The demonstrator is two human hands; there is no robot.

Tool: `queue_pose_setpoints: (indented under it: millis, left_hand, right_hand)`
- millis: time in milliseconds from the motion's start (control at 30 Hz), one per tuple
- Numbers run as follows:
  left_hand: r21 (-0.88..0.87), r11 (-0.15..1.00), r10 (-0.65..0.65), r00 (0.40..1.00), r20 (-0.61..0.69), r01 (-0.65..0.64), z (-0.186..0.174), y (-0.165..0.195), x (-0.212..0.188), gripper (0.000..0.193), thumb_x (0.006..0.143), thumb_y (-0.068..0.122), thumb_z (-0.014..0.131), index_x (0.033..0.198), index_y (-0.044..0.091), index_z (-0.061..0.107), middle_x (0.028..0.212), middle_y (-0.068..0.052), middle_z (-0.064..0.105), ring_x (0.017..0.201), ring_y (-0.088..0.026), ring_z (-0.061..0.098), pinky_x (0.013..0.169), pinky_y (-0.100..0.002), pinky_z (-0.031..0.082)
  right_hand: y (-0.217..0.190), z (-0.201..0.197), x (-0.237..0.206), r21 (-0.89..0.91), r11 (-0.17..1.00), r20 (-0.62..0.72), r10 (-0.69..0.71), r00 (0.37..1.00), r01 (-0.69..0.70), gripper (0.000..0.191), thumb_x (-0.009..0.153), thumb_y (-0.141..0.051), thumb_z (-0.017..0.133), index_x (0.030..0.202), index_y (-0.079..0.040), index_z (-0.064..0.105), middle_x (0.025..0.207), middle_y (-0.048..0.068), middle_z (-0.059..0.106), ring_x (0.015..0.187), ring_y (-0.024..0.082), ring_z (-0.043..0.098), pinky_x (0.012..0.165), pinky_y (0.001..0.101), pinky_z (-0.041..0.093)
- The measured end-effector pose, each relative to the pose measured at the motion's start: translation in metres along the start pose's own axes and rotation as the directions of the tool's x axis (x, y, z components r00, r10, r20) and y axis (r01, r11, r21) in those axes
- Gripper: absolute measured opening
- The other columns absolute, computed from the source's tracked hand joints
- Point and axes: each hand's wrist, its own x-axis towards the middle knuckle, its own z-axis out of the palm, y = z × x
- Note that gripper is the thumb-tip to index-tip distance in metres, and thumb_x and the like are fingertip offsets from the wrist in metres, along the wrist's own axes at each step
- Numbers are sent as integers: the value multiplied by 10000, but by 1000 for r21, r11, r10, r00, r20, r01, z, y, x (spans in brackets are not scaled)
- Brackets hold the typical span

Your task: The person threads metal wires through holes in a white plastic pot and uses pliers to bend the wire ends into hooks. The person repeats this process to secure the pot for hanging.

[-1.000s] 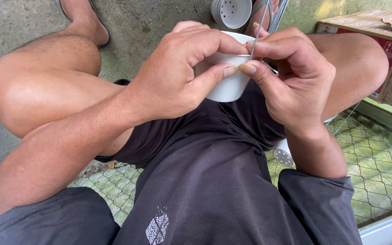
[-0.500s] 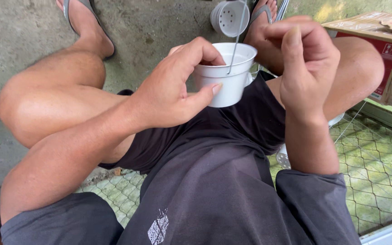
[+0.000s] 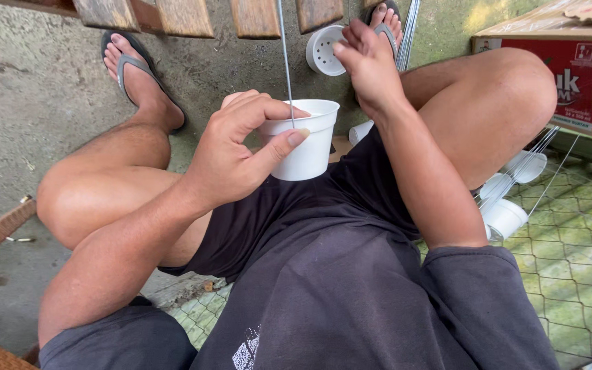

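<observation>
Two bare hands work over the person's lap, above a concrete floor (image 3: 29,103). The left hand (image 3: 238,154) grips a small white plastic pot (image 3: 304,140), fingers curled over the near rim and the thumb pressed against its side, holding it upright between the knees. A thin straight metal wire (image 3: 285,62) stands up from inside the pot, running past the wooden slats (image 3: 173,15) at the top edge of the view. The right hand (image 3: 371,65) is raised above and to the right of the pot, fingers drawn together; it looks to be pinching something thin, though whether that is the same wire or another strand cannot be told.

As far as the work shows, one wire already sits in the pot, so the threading seems begun; whether it is hooked or fastened at the rim is hidden by the left thumb and fingers, and further wires look still to be fitted. Beside the right thigh, several more white pots (image 3: 505,216) lie on wire mesh (image 3: 577,240) with wires running from them, seemingly finished. Another perforated white pot (image 3: 323,49) lies on the floor near the right foot, and a red-and-brown cardboard box (image 3: 563,65) stands at the right edge.
</observation>
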Motion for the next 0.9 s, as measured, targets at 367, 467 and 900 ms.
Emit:
queue_pose_setpoints:
  millis: [367,467,900]
  left_hand:
    - [-71,997,-19,999,-34,17,-2,7,-4,117,995,163,761,1043,70,709,957,-41,708,931,-194,624,996,-350,463]
    - [-171,985,3,998,-67,-14,-3,-2,-7,153,1034,175,738,978,69,644,992,-22,721,934,-164,636,1184,-401,435]
    - [-487,870,-36,974,-222,-79,6,-22,-25,350,1079,356,693,853,114,579,791,23,539,798,-123,506,1119,-386,414]
  right_hand:
    - [-20,-14,-26,163,982,-59,110,992,-100,272,1072,-208,627,1257,-9,653,1035,53,708,880,140,706,810,288,609]
    - [-34,-23,-48,160,983,0,96,995,-95,217,1075,-163,631,1227,-16,678,1036,56,723,892,136,715,821,274,607]
    - [-82,3,-126,94,994,376,9,926,-47,193,1037,2,697,1221,55,676,981,82,685,818,93,654,749,234,556]
